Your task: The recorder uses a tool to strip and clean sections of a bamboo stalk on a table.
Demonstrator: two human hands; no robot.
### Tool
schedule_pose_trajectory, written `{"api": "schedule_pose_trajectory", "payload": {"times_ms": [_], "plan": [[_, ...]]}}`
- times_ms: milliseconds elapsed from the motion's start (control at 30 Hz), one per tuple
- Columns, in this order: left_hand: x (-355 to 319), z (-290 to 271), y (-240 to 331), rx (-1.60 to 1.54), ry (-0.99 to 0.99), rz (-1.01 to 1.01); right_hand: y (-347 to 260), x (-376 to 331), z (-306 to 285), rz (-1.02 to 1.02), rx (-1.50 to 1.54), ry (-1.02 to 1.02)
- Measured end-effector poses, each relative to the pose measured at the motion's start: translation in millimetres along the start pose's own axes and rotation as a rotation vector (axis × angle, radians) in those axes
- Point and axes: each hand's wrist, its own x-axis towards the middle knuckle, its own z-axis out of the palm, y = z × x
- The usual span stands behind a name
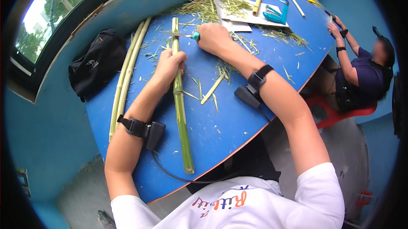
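A long green bamboo stalk point(182, 133) lies over the blue table, its lower end close to the near edge. My left hand point(168, 68) is wrapped round its upper part. My right hand point(213, 38) grips a knife point(196, 35) by its teal handle, most of which the fingers hide. The blade points left and lies across the stalk just above my left hand; how deep it sits cannot be made out. Pale shavings surround both hands, and a short peeled strip point(212, 89) rests right of the stalk.
Two long pale stalks point(127, 80) run along the table's left side, beside a black bag point(98, 64). At the back are shavings point(204, 8), white sheets point(231, 18), a teal tool point(276, 15) and a bamboo piece point(258, 0). Another person point(361, 73) sits at the right.
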Motion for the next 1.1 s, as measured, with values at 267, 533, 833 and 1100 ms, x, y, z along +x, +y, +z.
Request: {"api": "schedule_pose_trajectory", "payload": {"times_ms": [267,533,833,1100], "plan": [[-4,2,4,-0.161,-0.093,0.029,7,0,-10,-0.026,0.086,0.037],[-5,-8,4,-0.172,-0.138,0.047,12,-3,-17,0.067,0.206,0.003],[-6,-6,8,-0.311,-0.170,0.019,14,-7,-11,-0.089,0.327,-0.003],[-5,-11,9,-0.395,-0.198,-0.029,10,-9,-18,-0.175,0.384,-0.119]]}}
